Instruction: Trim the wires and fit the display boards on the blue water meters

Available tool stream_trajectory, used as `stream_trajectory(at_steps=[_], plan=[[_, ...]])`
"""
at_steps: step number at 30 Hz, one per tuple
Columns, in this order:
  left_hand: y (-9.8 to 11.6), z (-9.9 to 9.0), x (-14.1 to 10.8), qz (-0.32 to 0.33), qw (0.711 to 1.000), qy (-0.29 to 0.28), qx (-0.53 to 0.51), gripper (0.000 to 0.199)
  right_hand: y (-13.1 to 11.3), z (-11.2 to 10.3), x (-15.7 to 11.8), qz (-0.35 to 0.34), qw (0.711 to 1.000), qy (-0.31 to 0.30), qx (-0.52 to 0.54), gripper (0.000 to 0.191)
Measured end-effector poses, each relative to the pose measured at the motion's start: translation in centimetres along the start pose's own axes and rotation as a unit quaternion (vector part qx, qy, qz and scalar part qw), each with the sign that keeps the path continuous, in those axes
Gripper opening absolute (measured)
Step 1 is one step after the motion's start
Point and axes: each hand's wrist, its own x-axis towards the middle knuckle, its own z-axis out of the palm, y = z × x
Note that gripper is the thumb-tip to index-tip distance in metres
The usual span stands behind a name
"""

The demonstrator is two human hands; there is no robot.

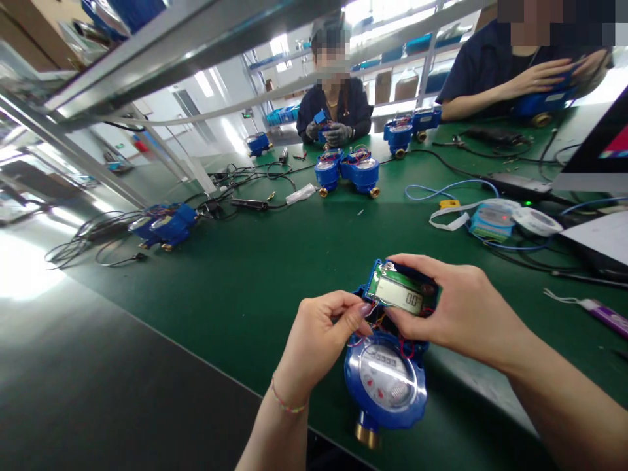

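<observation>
A blue water meter point(385, 383) with a clear round dial and a brass fitting lies near the front edge of the green table. Just above its dial, my right hand point(454, 311) grips a circuit board with a display point(400, 294) between thumb and fingers; the display reads about 0.0. My left hand point(328, 327) pinches thin wires point(373, 306) at the board's left side. More red and yellow wires run between the board and the meter. Part of the meter's housing is hidden behind my hands.
Several other blue meters point(360, 171) stand farther back, with a pair point(164, 226) at the left. Cables, a blue box point(492, 221) and a purple object point(606, 314) lie about. Two co-workers sit across the table point(255, 275). A metal shelf beam point(171, 59) hangs overhead.
</observation>
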Motion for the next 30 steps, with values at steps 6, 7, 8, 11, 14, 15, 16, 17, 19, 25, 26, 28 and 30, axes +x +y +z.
stream_trajectory(at_steps=[6,7,8,11,14,15,16,17,19,25,26,28,30], plan=[[-0.4,0.8,-0.7,0.008,1.0,0.018,0.02,0.021,0.1,0.0,-0.1,-0.01,1.0,0.005,-0.007,0.047],[-0.4,0.9,-0.8,0.02,0.999,0.025,0.043,0.022,0.1,0.0,-0.1,-0.011,1.0,0.004,-0.009,0.047],[-0.3,0.9,-0.9,0.032,0.997,0.032,0.067,0.023,0.1,0.0,-0.1,-0.011,1.0,0.003,-0.011,0.048],[0.1,1.4,-1.1,0.074,0.981,0.07,0.168,0.021,0.0,0.0,0.0,-0.01,1.0,-0.001,-0.015,0.049],[0.3,2.2,-1.1,0.116,0.934,0.139,0.308,0.019,-0.2,0.1,0.0,-0.011,1.0,-0.005,-0.014,0.048],[0.2,2.4,-1.0,0.127,0.914,0.161,0.349,0.019,-0.2,0.2,0.0,-0.01,1.0,-0.005,-0.015,0.047],[0.2,2.6,-1.0,0.134,0.895,0.183,0.383,0.02,-0.2,0.2,0.0,-0.008,1.0,-0.006,-0.016,0.047],[0.0,2.6,-0.9,0.136,0.878,0.204,0.411,0.02,-0.3,0.3,0.0,-0.006,1.0,-0.007,-0.015,0.046],[-0.3,2.5,-0.7,0.133,0.854,0.237,0.443,0.02,-0.2,0.2,0.0,-0.002,1.0,-0.01,-0.01,0.045],[-0.6,1.3,-0.4,0.213,0.905,0.215,0.299,0.015,0.1,0.0,-0.1,0.005,1.0,-0.009,0.005,0.047],[-0.6,1.2,-0.4,0.219,0.914,0.202,0.277,0.015,0.1,0.0,-0.1,0.003,1.0,-0.008,0.005,0.047],[-0.5,1.2,-0.5,0.215,0.929,0.177,0.245,0.015,0.2,0.1,0.0,0.0,1.0,-0.005,0.002,0.047],[-0.4,1.2,-0.7,0.21,0.937,0.165,0.227,0.015,0.2,0.1,0.0,-0.005,1.0,-0.002,-0.001,0.047]])
